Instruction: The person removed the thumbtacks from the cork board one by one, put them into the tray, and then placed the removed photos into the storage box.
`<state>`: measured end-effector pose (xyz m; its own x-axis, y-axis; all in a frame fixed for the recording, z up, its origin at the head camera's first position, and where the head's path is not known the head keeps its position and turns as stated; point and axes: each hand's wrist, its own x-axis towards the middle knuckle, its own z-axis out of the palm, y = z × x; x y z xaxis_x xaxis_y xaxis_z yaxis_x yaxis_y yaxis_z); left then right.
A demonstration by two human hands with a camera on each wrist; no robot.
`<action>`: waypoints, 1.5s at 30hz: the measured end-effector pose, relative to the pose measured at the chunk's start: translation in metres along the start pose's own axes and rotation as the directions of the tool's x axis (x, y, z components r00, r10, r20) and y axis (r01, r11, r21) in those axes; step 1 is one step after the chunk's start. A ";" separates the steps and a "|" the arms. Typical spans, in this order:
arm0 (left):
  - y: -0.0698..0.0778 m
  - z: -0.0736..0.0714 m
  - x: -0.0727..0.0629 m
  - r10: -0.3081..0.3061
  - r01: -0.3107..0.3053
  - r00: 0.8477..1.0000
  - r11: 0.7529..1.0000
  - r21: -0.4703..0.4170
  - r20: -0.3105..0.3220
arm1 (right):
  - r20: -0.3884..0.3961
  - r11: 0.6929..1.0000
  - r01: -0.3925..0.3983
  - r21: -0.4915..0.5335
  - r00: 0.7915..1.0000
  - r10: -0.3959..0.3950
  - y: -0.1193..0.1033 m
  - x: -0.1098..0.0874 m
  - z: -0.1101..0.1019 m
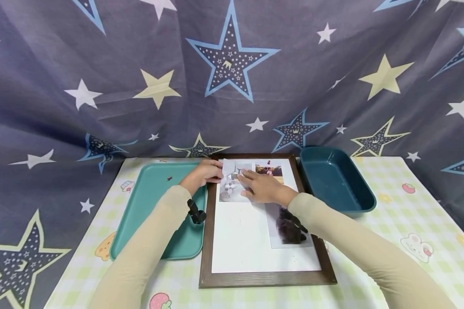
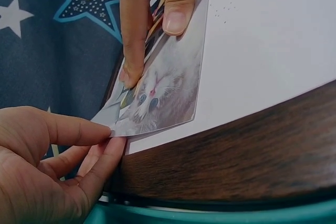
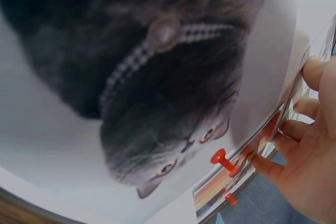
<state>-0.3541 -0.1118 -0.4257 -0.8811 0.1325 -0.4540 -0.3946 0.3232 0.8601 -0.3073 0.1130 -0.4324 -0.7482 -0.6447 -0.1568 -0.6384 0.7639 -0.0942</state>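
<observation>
My left hand point(image 1: 205, 174) point(image 2: 47, 156) pinches a corner of a photo of a white cat point(image 1: 230, 193) point(image 2: 173, 87) at the upper left of a white board point(image 1: 243, 240) in a brown wooden frame point(image 1: 268, 281). Fingers of my right hand point(image 1: 264, 187) point(image 3: 310, 166) spread over the photo's right part and press on it. A dark cat photo point(image 3: 184, 87) lies lower right on the board, partly under the right forearm, with a red pushpin point(image 3: 223, 160) at its top. Another photo point(image 1: 278, 170) sits at the upper right with a red pushpin point(image 1: 268, 162).
A teal tray point(image 1: 133, 223) lies left of the frame, under the left forearm, with a red pushpin point(image 1: 169, 178) on it. To the right stands a deep dark-teal bin point(image 1: 365, 197). Behind the table hangs a star-patterned curtain point(image 1: 294, 86). A checked cloth point(image 1: 394, 206) covers the table.
</observation>
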 end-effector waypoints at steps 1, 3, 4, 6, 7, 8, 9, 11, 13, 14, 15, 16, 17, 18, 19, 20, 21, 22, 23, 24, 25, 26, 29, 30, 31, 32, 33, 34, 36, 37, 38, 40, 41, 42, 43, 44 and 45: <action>0.000 0.000 0.000 0.002 -0.002 1.000 1.000 0.004 0.001 | -0.003 1.000 0.003 -0.002 1.000 -0.003 0.000 0.000 0.000; 0.001 0.000 -0.001 0.011 -0.011 1.000 1.000 0.012 0.005 | -0.008 1.000 0.004 -0.005 1.000 -0.004 0.000 -0.001 -0.001; 0.002 -0.001 -0.002 0.016 -0.016 1.000 1.000 0.013 0.006 | -0.009 1.000 0.000 -0.006 1.000 0.000 0.000 -0.001 -0.002; 0.002 -0.001 -0.002 0.022 -0.022 1.000 1.000 0.014 0.007 | -0.008 1.000 -0.007 -0.008 1.000 0.007 0.000 0.000 -0.002; 0.003 -0.001 -0.003 0.020 -0.020 1.000 1.000 0.014 0.008 | -0.004 1.000 -0.009 -0.008 1.000 0.009 0.000 0.000 -0.002; 0.003 -0.001 -0.003 0.016 -0.016 1.000 1.000 0.013 0.008 | 0.001 1.000 -0.011 -0.007 1.000 0.011 0.000 0.000 -0.002; 0.003 -0.001 -0.003 0.013 -0.013 1.000 1.000 0.015 0.007 | 0.007 1.000 -0.011 -0.007 1.000 0.012 0.000 0.001 -0.002; 0.002 -0.001 -0.002 0.008 -0.008 1.000 1.000 0.017 0.004 | 0.021 1.000 -0.016 -0.009 1.000 0.017 0.000 0.002 -0.001; 0.000 0.000 -0.002 0.008 -0.008 1.000 1.000 0.018 0.006 | 0.033 1.000 -0.023 -0.012 0.999 0.023 0.001 0.003 0.001; -0.001 0.001 -0.002 0.012 -0.012 1.000 1.000 0.021 0.009 | 0.038 1.000 -0.029 -0.013 0.999 0.029 0.001 0.003 0.002; -0.002 0.001 -0.002 0.014 -0.014 1.000 1.000 0.020 0.012 | 0.040 0.999 -0.033 -0.014 0.999 0.034 0.001 0.003 0.002; -0.002 0.002 -0.002 0.017 -0.017 1.000 1.000 0.016 0.013 | 0.042 0.999 -0.036 -0.013 0.998 0.037 0.002 0.003 0.002; -0.002 0.002 -0.002 0.020 -0.020 1.000 1.000 0.015 0.013 | 0.043 0.999 -0.036 -0.012 0.998 0.036 0.002 0.003 0.001; -0.002 0.002 -0.002 0.023 -0.023 1.000 1.000 0.012 0.011 | 0.040 0.999 -0.034 -0.012 0.999 0.034 0.002 0.003 0.000; -0.002 0.002 -0.002 0.025 -0.025 1.000 1.000 0.012 0.009 | 0.040 0.999 -0.033 -0.010 0.999 0.033 0.001 0.003 -0.001; -0.002 0.003 -0.002 0.026 -0.026 1.000 1.000 0.014 0.007 | 0.040 1.000 -0.030 -0.009 0.999 0.031 0.001 0.003 -0.002; -0.002 0.003 -0.003 0.029 -0.029 1.000 0.999 0.014 0.002 | 0.039 1.000 -0.026 -0.005 0.999 0.026 0.001 0.003 -0.003; -0.002 0.003 -0.003 0.034 -0.034 0.999 0.999 0.017 -0.004 | 0.039 1.000 -0.022 -0.002 0.999 0.023 0.001 0.002 -0.004; -0.003 0.004 -0.003 0.038 -0.038 0.999 0.999 0.020 -0.013 | 0.041 1.000 -0.023 0.002 0.999 0.023 0.001 0.002 -0.004; -0.003 0.004 -0.003 0.042 -0.042 0.999 0.999 0.023 -0.022 | 0.041 1.000 -0.025 0.011 0.999 0.025 0.001 0.002 -0.005; -0.003 0.004 -0.003 0.044 -0.043 0.999 0.999 0.023 -0.030 | 0.047 0.999 -0.029 0.019 0.999 0.028 0.001 0.002 -0.006; -0.003 0.005 -0.003 0.045 -0.045 0.998 0.999 0.021 -0.040 | 0.049 0.999 -0.030 0.029 0.998 0.029 0.001 0.002 -0.007; -0.004 0.006 -0.003 0.047 -0.046 0.997 0.999 0.015 -0.064 | 0.061 0.997 -0.040 0.058 0.997 0.037 0.001 0.002 -0.009; -0.004 0.006 -0.003 0.049 -0.048 0.997 0.999 0.015 -0.066 | 0.062 0.997 -0.043 0.067 0.997 0.039 0.001 0.002 -0.010; -0.004 0.006 -0.004 0.048 -0.048 0.997 0.999 0.014 -0.067 | 0.062 0.996 -0.043 0.074 0.997 0.039 0.001 0.002 -0.011; -0.005 0.006 -0.004 0.050 -0.049 0.997 0.999 0.015 -0.067 | 0.060 0.996 -0.042 0.077 0.998 0.038 0.001 0.002 -0.012; -0.005 0.007 -0.004 0.052 -0.051 0.997 0.999 0.017 -0.065 | 0.059 0.996 -0.043 0.080 0.998 0.039 0.001 0.003 -0.013; -0.005 0.007 -0.004 0.054 -0.053 0.997 0.998 0.017 -0.063 | 0.055 0.996 -0.044 0.080 0.998 0.040 0.001 0.003 -0.015; -0.005 0.007 -0.004 0.060 -0.059 0.996 0.998 0.018 -0.061 | 0.039 0.996 -0.048 0.073 0.998 0.045 0.002 0.002 -0.020; -0.005 0.007 -0.004 0.064 -0.063 0.996 0.998 0.018 -0.061 | 0.031 0.996 -0.049 0.072 0.998 0.047 0.003 0.002 -0.023; -0.004 0.007 -0.004 0.067 -0.066 0.996 0.998 0.018 -0.061 | 0.024 0.996 -0.052 0.072 0.998 0.050 0.003 0.002 -0.026; -0.005 0.006 -0.003 0.072 -0.071 0.996 0.997 0.016 -0.061 | 0.020 0.994 -0.059 0.096 0.998 0.057 0.005 -0.001 -0.035; -0.005 0.006 -0.003 0.072 -0.072 0.996 0.997 0.016 -0.060 | 0.015 0.993 -0.059 0.103 0.998 0.058 0.007 -0.003 -0.039; -0.005 0.006 -0.004 0.070 -0.070 0.996 0.997 0.016 -0.058 | 0.011 0.992 -0.055 0.115 0.998 0.054 0.008 -0.005 -0.043; -0.005 0.005 -0.004 0.068 -0.068 0.996 0.998 0.017 -0.056 | 0.006 0.991 -0.048 0.128 0.999 0.048 0.011 -0.008 -0.047; -0.006 0.005 -0.004 0.065 -0.064 0.996 0.998 0.019 -0.053 | -0.001 0.990 -0.048 0.131 0.999 0.049 0.013 -0.011 -0.051; -0.006 0.004 -0.005 0.063 -0.062 0.997 0.998 0.021 -0.051 | -0.012 0.990 -0.046 0.130 0.999 0.048 0.015 -0.015 -0.055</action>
<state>-0.3464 -0.1105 -0.4296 -0.9163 0.1045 -0.3865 -0.3338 0.3338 0.8815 -0.3162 0.1325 -0.3770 -0.7802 -0.6074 -0.1493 -0.5743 0.7902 -0.2139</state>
